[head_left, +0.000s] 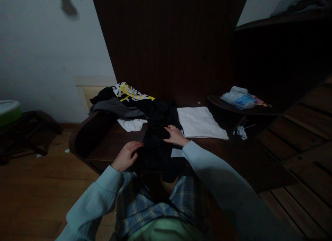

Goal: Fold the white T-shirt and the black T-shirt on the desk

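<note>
A black garment [158,140] lies on the dark wooden table [103,144] in front of me, hanging over the near edge. My right hand [175,135] rests flat on its upper right part, fingers stretched out. At the garment's left edge my left hand [127,155] has its fingers curled onto the cloth. A folded white cloth [199,122] lies just right of the black garment.
A heap of clothes [121,99], black with yellow and white print, grey and white, sits at the table's back left. A plastic packet [240,97] lies on a dark shelf to the right. A small stool [28,130] stands at far left on the wooden floor.
</note>
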`<state>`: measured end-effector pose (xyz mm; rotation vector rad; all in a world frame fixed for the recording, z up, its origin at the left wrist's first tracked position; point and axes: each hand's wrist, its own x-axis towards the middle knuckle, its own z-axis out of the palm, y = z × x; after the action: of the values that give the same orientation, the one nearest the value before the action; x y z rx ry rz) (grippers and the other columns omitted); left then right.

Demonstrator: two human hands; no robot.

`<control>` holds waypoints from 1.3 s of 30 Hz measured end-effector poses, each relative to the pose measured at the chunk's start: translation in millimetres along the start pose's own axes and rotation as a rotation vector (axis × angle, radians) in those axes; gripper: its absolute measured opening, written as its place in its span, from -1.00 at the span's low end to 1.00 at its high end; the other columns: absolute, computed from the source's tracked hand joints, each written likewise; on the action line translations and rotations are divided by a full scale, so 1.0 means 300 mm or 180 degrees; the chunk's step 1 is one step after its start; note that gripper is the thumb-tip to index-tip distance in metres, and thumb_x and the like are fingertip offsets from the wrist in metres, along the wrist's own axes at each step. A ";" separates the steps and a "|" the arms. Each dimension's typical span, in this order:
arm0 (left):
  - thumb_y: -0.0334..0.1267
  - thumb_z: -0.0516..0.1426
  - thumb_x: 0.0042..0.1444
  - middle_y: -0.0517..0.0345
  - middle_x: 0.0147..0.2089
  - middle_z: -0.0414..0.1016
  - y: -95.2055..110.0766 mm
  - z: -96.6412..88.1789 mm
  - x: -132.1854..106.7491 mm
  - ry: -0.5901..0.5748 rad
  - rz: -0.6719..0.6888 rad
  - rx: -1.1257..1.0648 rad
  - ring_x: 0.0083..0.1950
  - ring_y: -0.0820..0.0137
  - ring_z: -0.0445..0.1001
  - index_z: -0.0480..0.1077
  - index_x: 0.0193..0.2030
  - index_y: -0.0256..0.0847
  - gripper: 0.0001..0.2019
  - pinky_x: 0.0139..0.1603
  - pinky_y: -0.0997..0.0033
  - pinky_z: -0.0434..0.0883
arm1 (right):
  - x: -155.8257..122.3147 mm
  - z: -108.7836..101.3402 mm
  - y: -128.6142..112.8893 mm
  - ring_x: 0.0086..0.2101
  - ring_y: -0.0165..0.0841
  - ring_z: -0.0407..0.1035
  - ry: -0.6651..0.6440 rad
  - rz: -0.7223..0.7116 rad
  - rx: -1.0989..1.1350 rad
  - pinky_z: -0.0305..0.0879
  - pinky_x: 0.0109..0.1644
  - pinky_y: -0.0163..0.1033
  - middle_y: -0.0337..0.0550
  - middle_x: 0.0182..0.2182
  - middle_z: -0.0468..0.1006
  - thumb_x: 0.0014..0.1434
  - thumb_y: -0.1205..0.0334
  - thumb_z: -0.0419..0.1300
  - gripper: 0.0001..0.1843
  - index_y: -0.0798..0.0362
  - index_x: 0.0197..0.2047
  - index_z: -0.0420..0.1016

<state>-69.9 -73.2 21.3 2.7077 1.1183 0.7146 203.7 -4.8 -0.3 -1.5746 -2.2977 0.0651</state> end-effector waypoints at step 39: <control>-0.48 -0.06 -0.32 0.22 -0.45 0.24 0.060 -0.004 -0.118 0.0619 -0.1080 -0.0483 -0.39 0.42 0.27 0.18 -0.47 -0.19 -0.80 -0.37 0.45 0.28 | -0.008 -0.031 0.019 -0.53 -0.48 0.30 -0.0039 0.0384 0.2670 0.23 -0.40 -0.36 -0.30 -0.61 0.40 -0.03 0.16 0.13 -0.83 0.09 -0.43 0.43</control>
<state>-80.9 -110.7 14.1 2.2814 1.4536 0.9718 212.6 -6.2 6.5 -1.2313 -1.7840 0.9312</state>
